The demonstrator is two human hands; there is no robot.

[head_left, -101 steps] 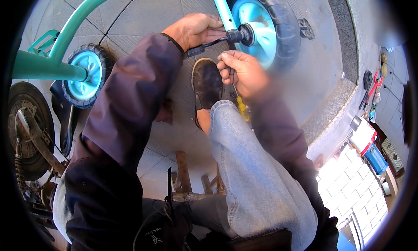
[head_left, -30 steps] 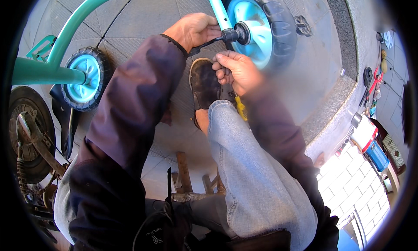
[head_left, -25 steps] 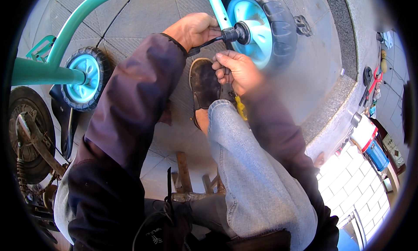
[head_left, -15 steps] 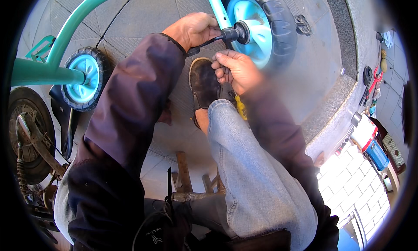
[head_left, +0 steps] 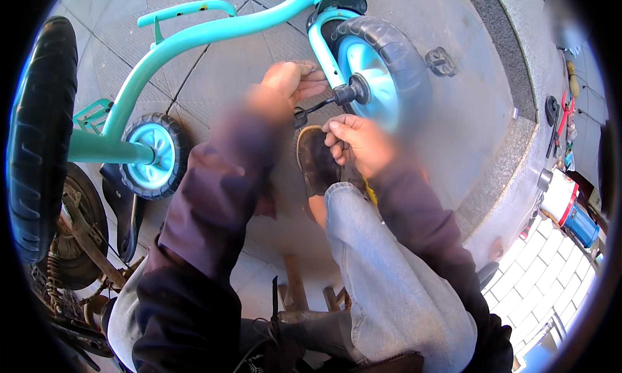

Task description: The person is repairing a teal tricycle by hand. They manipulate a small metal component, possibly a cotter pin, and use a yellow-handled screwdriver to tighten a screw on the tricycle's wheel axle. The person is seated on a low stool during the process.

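A teal child's tricycle [head_left: 214, 30] lies tipped over on the floor in front of me. Its front wheel [head_left: 372, 72] has a light blue hub and a black tyre. From the hub a black crank [head_left: 317, 106] runs toward a pedal [head_left: 300, 117], part of which my left wrist hides. My left hand [head_left: 291, 81] is beside the fork and above the crank, its fingers stretched out and holding nothing visible. Close below the hub, my right hand [head_left: 355, 140] has its thumb pressed to curled fingers; whatever is in the pinch cannot be made out.
Another pedal [head_left: 441, 61] sticks out beyond the front wheel. Both rear wheels [head_left: 155, 154] are at left, near a dirty motorcycle wheel [head_left: 84, 230]. My shoe [head_left: 317, 156] stands under my hands, with a yellow item [head_left: 372, 194] beside it. Red-handled pliers [head_left: 565, 114] lie past the stone ledge [head_left: 499, 159].
The view has shifted, so more of the tricycle shows at left. My left hand has come away from the crank hub and its fingers have straightened. My right hand keeps its pinch.
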